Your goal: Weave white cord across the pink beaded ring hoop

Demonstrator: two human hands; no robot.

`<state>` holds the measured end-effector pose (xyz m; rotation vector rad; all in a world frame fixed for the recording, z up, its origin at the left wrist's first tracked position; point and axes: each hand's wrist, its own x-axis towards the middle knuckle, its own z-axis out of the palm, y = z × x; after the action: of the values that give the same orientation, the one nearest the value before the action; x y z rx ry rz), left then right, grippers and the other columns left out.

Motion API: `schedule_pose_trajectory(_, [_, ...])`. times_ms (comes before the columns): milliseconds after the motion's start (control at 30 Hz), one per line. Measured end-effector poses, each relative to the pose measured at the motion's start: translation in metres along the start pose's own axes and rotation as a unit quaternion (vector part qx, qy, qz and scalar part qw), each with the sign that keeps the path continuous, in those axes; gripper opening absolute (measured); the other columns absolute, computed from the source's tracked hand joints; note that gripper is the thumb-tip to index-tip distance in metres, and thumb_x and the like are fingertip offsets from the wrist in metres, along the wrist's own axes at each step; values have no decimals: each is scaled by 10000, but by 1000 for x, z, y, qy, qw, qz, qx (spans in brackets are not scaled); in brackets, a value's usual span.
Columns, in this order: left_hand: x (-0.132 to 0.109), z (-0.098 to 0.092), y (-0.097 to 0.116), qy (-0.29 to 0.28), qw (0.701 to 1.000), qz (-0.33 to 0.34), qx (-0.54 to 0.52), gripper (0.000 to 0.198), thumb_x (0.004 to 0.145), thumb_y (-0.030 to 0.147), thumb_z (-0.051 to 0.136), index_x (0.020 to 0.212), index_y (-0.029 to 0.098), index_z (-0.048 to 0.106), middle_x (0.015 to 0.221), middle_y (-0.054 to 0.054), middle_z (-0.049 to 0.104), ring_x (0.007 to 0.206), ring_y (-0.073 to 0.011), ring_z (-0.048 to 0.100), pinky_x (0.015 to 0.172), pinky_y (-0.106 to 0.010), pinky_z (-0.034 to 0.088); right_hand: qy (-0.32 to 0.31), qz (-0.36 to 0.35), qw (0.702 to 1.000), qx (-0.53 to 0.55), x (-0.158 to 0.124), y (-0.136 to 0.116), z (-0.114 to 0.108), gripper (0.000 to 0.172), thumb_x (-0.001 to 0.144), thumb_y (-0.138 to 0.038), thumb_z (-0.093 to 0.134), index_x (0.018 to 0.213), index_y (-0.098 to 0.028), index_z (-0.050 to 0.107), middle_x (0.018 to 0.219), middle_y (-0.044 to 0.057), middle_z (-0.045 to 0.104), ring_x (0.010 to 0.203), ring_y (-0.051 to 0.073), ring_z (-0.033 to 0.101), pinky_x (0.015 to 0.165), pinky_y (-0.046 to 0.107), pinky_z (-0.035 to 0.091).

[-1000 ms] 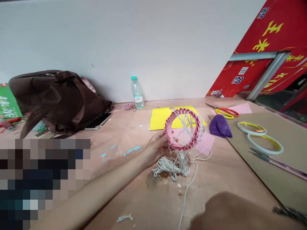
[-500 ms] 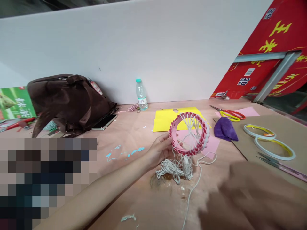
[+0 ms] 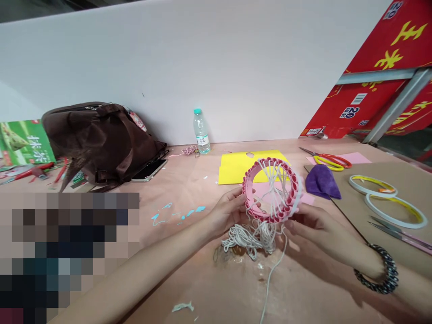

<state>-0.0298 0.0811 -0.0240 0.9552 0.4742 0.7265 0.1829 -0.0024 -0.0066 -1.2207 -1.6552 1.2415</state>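
Note:
A pink ring (image 3: 248, 191) with a scalloped, darker pink edge is held up over the table. White string crosses its opening in many strands and meets near the middle. My left hand (image 3: 230, 209) grips the ring's left side, with the fingertips partly hidden behind it. At the lower right of the ring, my right hand (image 3: 312, 225) has its thumb and fingers closed round the edge; a dark beaded bracelet (image 3: 383, 272) is on that wrist. Below the ring lies a loose bundle of white string (image 3: 248, 238), with one strand running toward the front edge.
Yellow paper (image 3: 232, 168) lies behind the ring. To the right are red-and-yellow scissors (image 3: 332, 161), a purple cloth (image 3: 322, 182), tape rolls (image 3: 394, 209) and pink-handled scissors (image 3: 401, 236) on brown board. A water bottle (image 3: 201, 135), phone (image 3: 150, 171) and brown bag (image 3: 97, 139) stand left.
My right hand has come in from the lower right, where it was blurred, and now closes on the ring's right side. My left hand keeps its hold.

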Motion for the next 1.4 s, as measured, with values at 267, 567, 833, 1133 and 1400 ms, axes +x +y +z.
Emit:
schedule_pose_trajectory(267, [-2, 3, 1, -6, 1000, 0, 16, 401, 780, 340, 667, 1139, 178, 592, 979, -109, 682, 755, -199, 665, 658, -326, 552, -72, 32, 985, 153, -5, -1, 13, 412, 814, -333, 630, 1183, -246, 470, 786, -2, 639, 652, 131, 611, 547, 245, 493])
schedule_pose_trajectory(567, [-1, 3, 1, 15, 1000, -5, 23, 363, 782, 335, 667, 1102, 178, 598, 886, -79, 684, 673, -150, 639, 588, -251, 520, -87, 68, 984, 142, -2, -6, 14, 281, 805, -437, 616, 843, -158, 610, 688, 3, 618, 502, 66, 503, 464, 194, 387])
schedule_pose_trajectory(833, [1, 1, 1, 18, 999, 17, -22, 322, 796, 321, 653, 1083, 176, 617, 948, -91, 695, 737, -175, 658, 681, -300, 527, 58, 42, 963, -258, 6, 9, -42, 250, 839, -363, 504, 698, -200, 631, 652, 25, 624, 583, 153, 546, 530, 275, 399])
schedule_pose_trajectory(1133, [1, 0, 0, 12, 1000, 3, -9, 365, 786, 331, 664, 1109, 172, 602, 967, -110, 695, 754, -204, 674, 653, -333, 554, 73, -29, 946, -315, -4, 4, -36, 419, 800, -229, 510, 1218, -195, 508, 933, 84, 648, 732, 198, 608, 647, 332, 489])
schedule_pose_trajectory(1400, [-1, 3, 1, 7, 1000, 9, -2, 340, 820, 320, 624, 1121, 165, 596, 950, -115, 698, 748, -211, 675, 642, -352, 565, -47, 55, 994, -78, -3, -10, -20, 320, 857, -465, 506, 762, -180, 615, 592, -10, 551, 492, 93, 480, 463, 218, 385])
